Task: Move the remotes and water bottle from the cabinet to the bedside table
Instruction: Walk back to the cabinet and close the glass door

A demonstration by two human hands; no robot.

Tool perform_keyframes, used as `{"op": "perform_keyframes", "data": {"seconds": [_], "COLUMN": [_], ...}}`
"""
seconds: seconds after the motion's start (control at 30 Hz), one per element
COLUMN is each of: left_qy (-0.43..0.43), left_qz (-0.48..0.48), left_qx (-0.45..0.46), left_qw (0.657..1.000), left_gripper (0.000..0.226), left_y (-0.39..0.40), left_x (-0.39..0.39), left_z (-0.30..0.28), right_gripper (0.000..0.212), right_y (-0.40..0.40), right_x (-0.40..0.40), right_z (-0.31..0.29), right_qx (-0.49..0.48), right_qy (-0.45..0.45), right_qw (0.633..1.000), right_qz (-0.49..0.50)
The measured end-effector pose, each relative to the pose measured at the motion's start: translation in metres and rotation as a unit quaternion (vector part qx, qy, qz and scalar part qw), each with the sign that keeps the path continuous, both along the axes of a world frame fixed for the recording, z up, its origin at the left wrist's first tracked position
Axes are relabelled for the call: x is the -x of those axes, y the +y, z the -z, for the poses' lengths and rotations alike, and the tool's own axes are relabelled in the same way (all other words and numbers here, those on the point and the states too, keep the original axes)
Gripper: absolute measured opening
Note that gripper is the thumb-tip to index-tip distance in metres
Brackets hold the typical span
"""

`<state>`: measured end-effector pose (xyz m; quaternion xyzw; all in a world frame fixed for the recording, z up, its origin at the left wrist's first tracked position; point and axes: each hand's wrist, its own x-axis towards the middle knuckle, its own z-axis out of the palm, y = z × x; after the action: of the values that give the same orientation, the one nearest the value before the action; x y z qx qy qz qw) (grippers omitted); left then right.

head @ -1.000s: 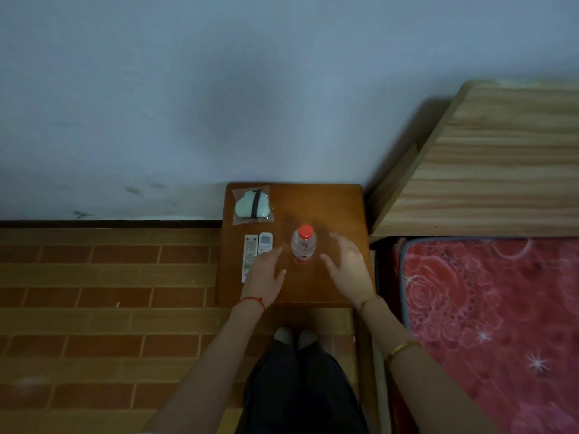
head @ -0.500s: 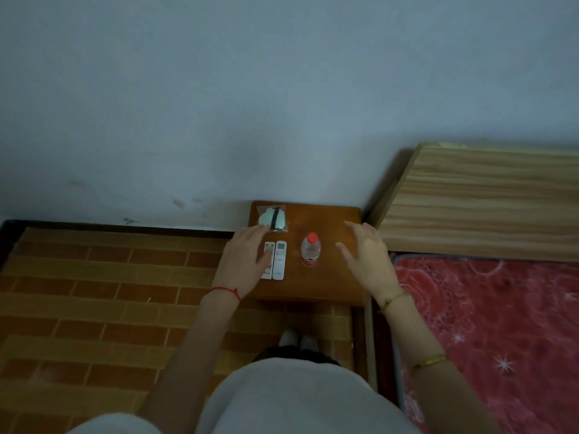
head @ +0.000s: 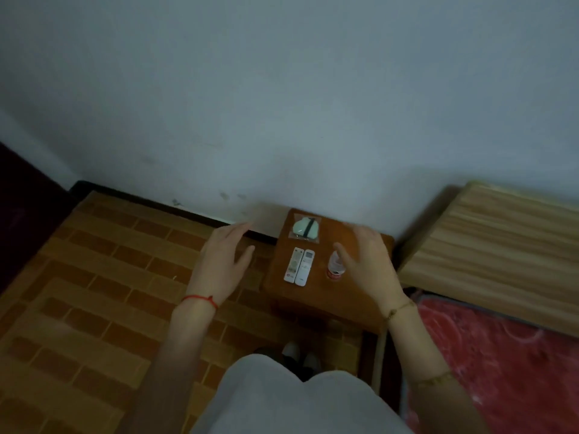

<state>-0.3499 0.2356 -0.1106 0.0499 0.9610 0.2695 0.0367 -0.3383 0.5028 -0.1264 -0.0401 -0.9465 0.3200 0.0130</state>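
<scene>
Two white remotes (head: 299,266) lie side by side on the small brown bedside table (head: 347,296). A clear water bottle (head: 334,267) stands just right of them, its top hidden behind my right hand. My left hand (head: 219,264) hovers over the floor left of the table, fingers spread, holding nothing. My right hand (head: 368,264) hovers above the table's right side, fingers apart and empty.
A pale green item in a clear bag (head: 305,228) lies at the table's back. A wooden headboard (head: 495,245) and red patterned bedding (head: 501,371) sit to the right. Brick-pattern floor (head: 109,292) spreads left, and a white wall stands behind.
Both hands have lifted off the table and drawn apart; the left hand moved left off the remotes. The view pulled back and swung left. The remotes and bottle stayed put.
</scene>
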Motion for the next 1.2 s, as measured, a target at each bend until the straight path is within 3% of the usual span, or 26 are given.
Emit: {"op": "perform_keyframes", "data": {"seconds": [0.2,0.47,0.87,1.2], "left_qy": [0.048,0.031,0.032,0.021], "left_qz": [-0.108,-0.283,-0.500,-0.623], "left_qx": [0.015,0.033,0.075,0.085], "left_qw": [0.993,0.958,0.862,0.777], "left_gripper": [0.047,0.046,0.045,0.046], "left_y": [-0.066,-0.167,-0.358,-0.462], "left_x": [-0.056,-0.135,-0.240,-0.301], "left_z": [-0.014,-0.016,-0.025,-0.031], "right_gripper": [0.045,0.043,0.049,0.053], "right_y": [-0.077,-0.225,-0.517,-0.683], "right_x": [0.025,0.032,0.002,-0.039], "right_z": [-0.020,-0.028,-0.034,-0.041], "right_qx": [-0.003,0.000,0.011,-0.008], "right_qy": [0.017,0.006,-0.005,-0.034], "right_qw": [0.987,0.940,0.831,0.757], "right_qz": [-0.161,-0.341,-0.556,-0.653]}}
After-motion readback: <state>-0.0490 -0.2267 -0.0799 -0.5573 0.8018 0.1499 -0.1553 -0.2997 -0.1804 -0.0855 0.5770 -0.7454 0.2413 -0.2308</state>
